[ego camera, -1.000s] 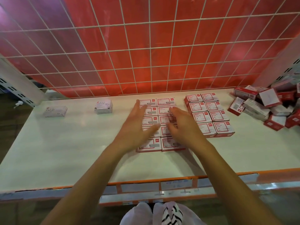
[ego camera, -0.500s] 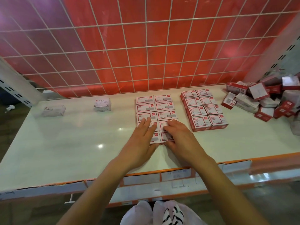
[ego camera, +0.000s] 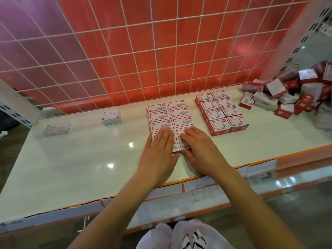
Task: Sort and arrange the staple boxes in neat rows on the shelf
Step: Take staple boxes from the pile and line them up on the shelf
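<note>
Red-and-white staple boxes lie under the left hand and right hand, fingers straight, palms down.

Red-and-white staple boxes lie on a pale shelf before a white-gridded red backing.

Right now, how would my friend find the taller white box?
Start at the white shelf under the red mesh back. Left of the middle staple box block sit two lone boxes. The taller white box is the one nearer that block; the flatter white box lies far left.
</note>
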The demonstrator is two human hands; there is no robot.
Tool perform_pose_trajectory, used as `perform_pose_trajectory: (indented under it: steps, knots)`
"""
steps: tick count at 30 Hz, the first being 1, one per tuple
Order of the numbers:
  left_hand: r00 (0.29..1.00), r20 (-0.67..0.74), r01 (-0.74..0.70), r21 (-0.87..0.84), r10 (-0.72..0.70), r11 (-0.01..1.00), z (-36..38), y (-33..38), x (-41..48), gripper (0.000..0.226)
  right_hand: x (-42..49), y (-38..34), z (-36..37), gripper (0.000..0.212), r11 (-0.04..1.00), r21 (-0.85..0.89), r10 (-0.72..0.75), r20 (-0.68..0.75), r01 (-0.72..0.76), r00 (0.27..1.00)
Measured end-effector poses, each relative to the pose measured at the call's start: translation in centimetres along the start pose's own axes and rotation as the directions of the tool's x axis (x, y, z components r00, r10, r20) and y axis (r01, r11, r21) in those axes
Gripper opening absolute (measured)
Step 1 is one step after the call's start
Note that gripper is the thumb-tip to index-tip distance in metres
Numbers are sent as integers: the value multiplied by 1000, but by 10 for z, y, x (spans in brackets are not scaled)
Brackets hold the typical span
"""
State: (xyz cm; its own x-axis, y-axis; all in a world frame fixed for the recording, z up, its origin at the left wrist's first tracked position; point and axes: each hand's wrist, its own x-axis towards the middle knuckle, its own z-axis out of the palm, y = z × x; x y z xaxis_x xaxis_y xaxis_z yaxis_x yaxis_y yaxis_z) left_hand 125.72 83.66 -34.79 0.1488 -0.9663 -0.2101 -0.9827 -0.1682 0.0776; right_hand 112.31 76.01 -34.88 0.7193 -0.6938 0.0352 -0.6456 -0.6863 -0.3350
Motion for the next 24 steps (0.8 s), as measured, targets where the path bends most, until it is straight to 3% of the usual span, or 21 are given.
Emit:
perform_pose_trajectory:
  steps: [12,24]
  knots:
    - [991,-132,3,15,-1,1000,-22,49,28,61,-4,26,-10,68,984,-114,115,-180,-137,977]
    - [972,-227,-66,-53,52,996,-36,178,109,63,-24,164,-60,60,966,-81,207,-330,-246,921]
